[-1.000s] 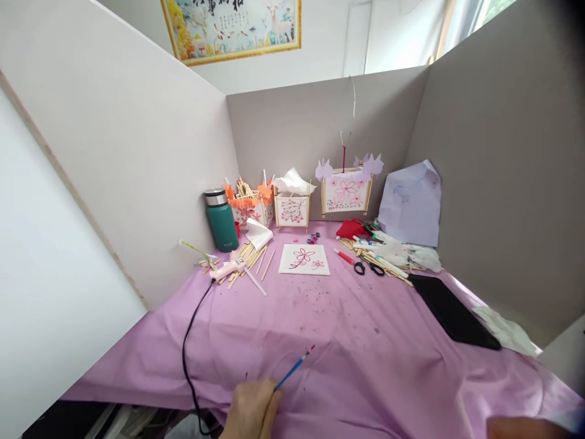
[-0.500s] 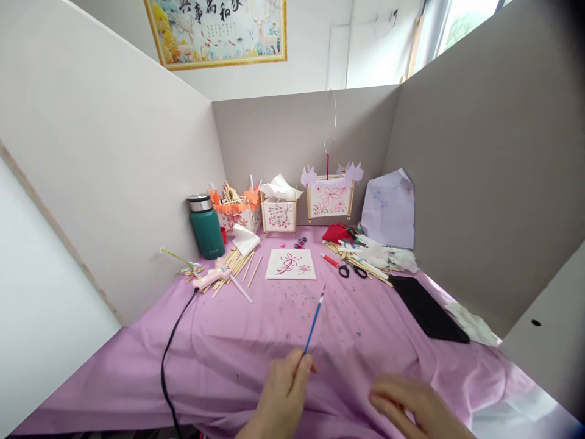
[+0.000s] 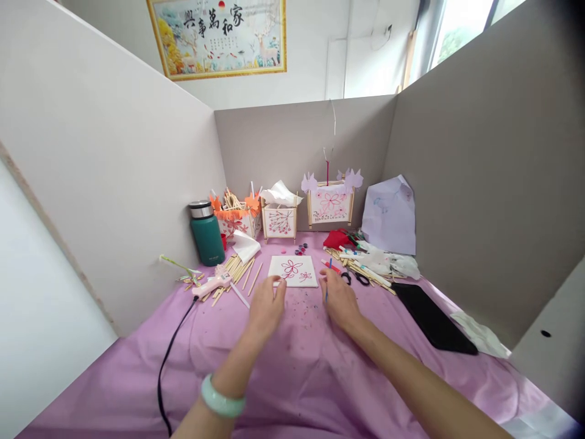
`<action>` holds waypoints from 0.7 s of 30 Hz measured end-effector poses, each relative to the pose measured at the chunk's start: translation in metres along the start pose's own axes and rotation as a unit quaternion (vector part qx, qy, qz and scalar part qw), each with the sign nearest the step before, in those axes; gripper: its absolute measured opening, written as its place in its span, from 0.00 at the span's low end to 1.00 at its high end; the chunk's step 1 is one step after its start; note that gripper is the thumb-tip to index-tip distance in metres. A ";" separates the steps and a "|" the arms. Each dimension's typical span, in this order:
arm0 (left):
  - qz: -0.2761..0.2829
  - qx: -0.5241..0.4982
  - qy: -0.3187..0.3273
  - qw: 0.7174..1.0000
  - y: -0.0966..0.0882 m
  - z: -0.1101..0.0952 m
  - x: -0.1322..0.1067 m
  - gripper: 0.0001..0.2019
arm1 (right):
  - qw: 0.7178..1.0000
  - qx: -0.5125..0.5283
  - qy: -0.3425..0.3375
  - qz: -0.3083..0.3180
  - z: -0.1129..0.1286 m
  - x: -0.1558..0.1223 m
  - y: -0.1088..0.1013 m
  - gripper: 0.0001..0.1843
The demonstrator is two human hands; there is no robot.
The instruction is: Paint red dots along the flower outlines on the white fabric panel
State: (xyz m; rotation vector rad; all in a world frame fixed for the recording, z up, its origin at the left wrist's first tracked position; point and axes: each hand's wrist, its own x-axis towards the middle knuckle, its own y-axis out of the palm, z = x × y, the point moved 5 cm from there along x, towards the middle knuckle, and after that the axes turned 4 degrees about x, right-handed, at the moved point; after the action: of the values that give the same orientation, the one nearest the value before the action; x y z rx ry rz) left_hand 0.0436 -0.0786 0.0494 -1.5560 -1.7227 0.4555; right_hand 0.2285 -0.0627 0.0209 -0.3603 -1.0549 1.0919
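1. Two hands. Right hand [image 3: 340, 302]: fingers closed round one blue brush [image 3: 326, 296], just beside the panel's right edge. Left hand [image 3: 267, 305]: thumb and index parted at its near-left corner; couldn't tell if gripping.
2. One white panel [image 3: 297, 266], square-cornered, two red flowers drawn, lay flat between hands.
3. Far side: three flower-decorated boxes [image 3: 280, 221], one smooth teal bottle [image 3: 208, 239] at left.
4. Surface: wrinkled, dark-flecked purple cloth [image 3: 292, 366].
5. Room: three grey partitions [image 3: 274, 143], one framed picture [image 3: 219, 39] beyond.
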 end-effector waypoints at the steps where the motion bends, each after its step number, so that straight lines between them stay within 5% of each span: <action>1: -0.011 0.020 -0.018 1.000 -0.001 0.008 0.017 0.19 | 0.999 0.005 0.033 0.033 -0.007 0.008 0.010 0.16; 5: 0.000 0.071 -0.089 0.994 0.014 0.034 0.061 0.20 | 0.996 0.007 0.056 0.063 -0.014 0.017 0.036 0.19; 10: 0.020 0.080 -0.115 0.990 0.029 0.042 0.069 0.17 | 0.995 0.015 0.076 0.064 -0.010 0.014 0.040 0.20; 15: 0.036 0.055 -0.098 0.993 0.016 0.037 0.047 0.21 | 0.993 0.029 0.093 0.061 -0.011 -0.005 0.021 0.19; 21: 0.057 0.014 -0.055 0.997 0.006 0.039 -0.015 0.26 | 0.991 0.094 0.064 0.063 -0.009 -0.070 -0.004 0.19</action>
State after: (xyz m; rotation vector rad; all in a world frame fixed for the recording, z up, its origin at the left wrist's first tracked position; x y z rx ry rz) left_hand 0.0187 -0.0830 0.0152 -1.6425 -1.7071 0.6300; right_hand 0.2338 -0.1224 -0.0165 -0.3436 -0.8169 1.2545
